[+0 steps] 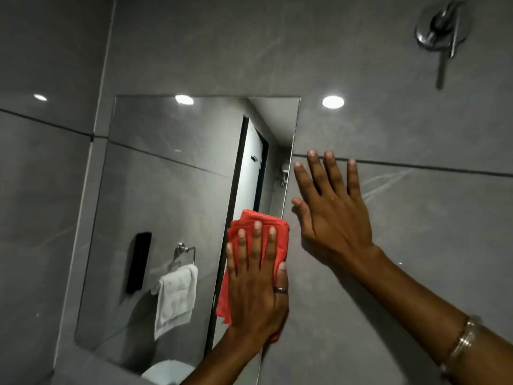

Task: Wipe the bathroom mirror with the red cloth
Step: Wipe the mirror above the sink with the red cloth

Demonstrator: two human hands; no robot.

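The bathroom mirror [166, 190] is a frameless rectangle fixed to the grey tiled wall. A folded red cloth [251, 219] lies flat against the glass at the mirror's lower right edge. My left hand [256, 287] presses on the cloth with fingers spread, thumb toward the mirror's edge, a ring on it. The cloth sticks out above my fingertips and to the left of my palm. My right hand [333, 218] rests open and flat on the tiles just right of the mirror, holding nothing. A bracelet is on that wrist.
A chrome shower valve [441, 26] with a lever sticks out of the wall at the top right. The mirror reflects a white towel [177, 295] on a ring, a black dispenser [138, 262], a doorway [249, 168] and a white toilet [166, 370].
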